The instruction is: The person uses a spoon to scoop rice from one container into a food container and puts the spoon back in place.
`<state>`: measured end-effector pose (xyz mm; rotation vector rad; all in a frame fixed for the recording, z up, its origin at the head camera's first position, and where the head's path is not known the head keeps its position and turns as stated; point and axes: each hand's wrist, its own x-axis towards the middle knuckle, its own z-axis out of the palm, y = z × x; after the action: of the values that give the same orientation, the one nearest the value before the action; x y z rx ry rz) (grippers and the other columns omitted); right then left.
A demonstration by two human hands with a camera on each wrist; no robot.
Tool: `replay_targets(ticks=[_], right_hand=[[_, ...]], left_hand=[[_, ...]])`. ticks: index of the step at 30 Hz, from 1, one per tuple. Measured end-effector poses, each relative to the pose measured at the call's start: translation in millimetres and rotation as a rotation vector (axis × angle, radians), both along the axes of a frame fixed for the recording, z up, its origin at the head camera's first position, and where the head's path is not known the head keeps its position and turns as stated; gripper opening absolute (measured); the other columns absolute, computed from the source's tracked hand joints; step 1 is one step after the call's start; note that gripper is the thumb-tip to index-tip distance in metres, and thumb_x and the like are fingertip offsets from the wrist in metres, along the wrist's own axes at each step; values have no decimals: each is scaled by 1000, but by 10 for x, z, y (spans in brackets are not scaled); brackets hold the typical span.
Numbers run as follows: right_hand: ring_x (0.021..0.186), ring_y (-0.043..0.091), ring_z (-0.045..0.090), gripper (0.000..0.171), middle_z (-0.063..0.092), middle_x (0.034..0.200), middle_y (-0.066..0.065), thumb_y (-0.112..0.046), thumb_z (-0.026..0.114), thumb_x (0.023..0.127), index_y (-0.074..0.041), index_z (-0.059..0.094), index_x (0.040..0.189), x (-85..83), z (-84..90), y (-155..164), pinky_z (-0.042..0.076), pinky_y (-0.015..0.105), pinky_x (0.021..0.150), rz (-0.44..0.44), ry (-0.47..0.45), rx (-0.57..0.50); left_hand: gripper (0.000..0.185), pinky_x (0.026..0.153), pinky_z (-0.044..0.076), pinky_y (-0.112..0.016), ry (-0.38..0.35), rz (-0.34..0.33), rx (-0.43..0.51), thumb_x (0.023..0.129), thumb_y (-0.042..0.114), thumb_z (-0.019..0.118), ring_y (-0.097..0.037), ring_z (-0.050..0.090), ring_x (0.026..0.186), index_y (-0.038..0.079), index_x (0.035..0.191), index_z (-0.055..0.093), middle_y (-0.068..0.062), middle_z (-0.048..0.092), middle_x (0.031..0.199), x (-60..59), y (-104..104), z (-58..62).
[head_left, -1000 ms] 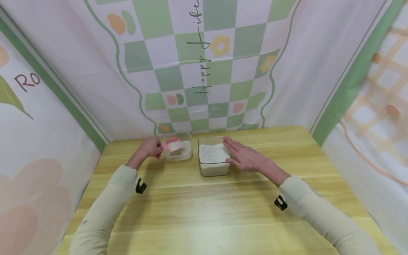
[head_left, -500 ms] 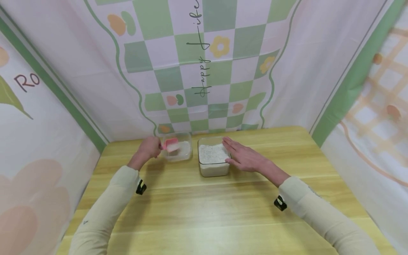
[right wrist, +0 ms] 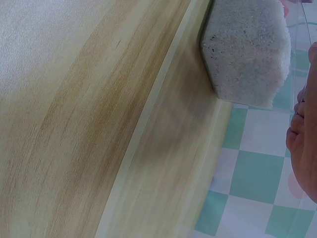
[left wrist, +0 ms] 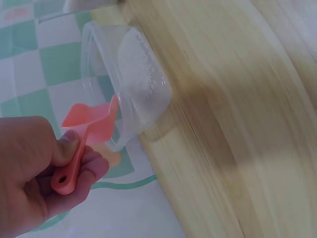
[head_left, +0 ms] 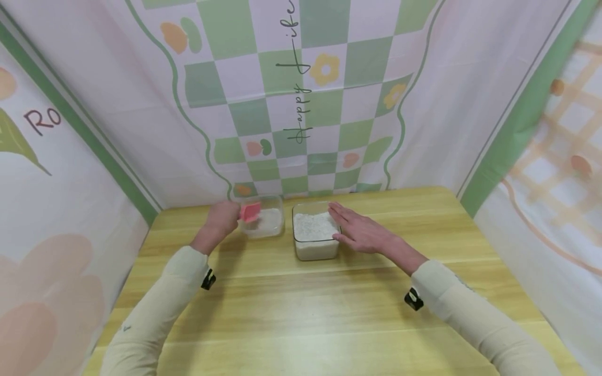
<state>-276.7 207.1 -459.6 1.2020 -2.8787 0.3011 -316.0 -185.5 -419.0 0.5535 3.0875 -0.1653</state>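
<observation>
My left hand [head_left: 220, 220] grips the handle of a pink scoop [head_left: 250, 211], which is tipped over the near-left rim of a small clear container [head_left: 266, 222] with a little white rice in it. In the left wrist view the pink scoop [left wrist: 91, 130] hangs at the edge of that small clear container [left wrist: 130, 74], pinched by my left hand [left wrist: 37, 173]. My right hand [head_left: 361, 230] lies flat with straight fingers against the right side of a larger clear container [head_left: 315, 233] full of rice. The right wrist view shows that full container [right wrist: 247, 49] and the edge of my right hand [right wrist: 303, 134].
Both containers stand at the far middle of a wooden table [head_left: 324, 308]. Patterned green-and-white cloth walls [head_left: 301, 104] close in the back and both sides. Black wrist-camera straps sit on both sleeves.
The left hand has rolled the pink scoop over at the small container's rim, so its underside now faces up. The right hand has stayed still.
</observation>
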Motion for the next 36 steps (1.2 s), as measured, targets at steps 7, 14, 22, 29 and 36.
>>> replay_targets(ticks=[7,14,22,29,36], right_hand=[[154,33,18,72,14,166,19,-40,43,105,4,17,156,-3,-4,-3,28,48,122,-3,5,1],[154,33,16,73,13,166,19,-41,43,106,3,15,157,-10,-1,10,26,48,122,-6,-1,7],[154,34,17,73,12,166,19,-43,42,106,3,16,156,-7,-11,12,27,48,122,-4,-4,10],[154,33,16,73,13,167,18,-43,42,105,2,16,157,0,-7,10,27,48,122,-11,-8,4],[153,34,18,72,14,166,20,-41,44,105,4,19,156,26,16,5,29,49,121,-3,1,-5]], left_hand=[[11,65,58,-37,49,5,-5,79,-4,68,-23,64,71,6,76,66,-7,69,75,59,31,17],[2,63,58,-39,22,69,83,86,4,69,-27,68,73,3,84,70,-11,72,80,121,70,126],[14,65,57,-37,-19,106,215,93,13,68,-24,68,74,4,87,75,-11,74,83,174,98,214],[14,63,54,-37,-4,112,258,91,10,68,-24,64,71,4,80,73,-10,72,77,199,153,293],[12,63,55,-38,22,95,259,90,7,67,-25,65,72,4,81,73,-10,73,79,219,214,366]])
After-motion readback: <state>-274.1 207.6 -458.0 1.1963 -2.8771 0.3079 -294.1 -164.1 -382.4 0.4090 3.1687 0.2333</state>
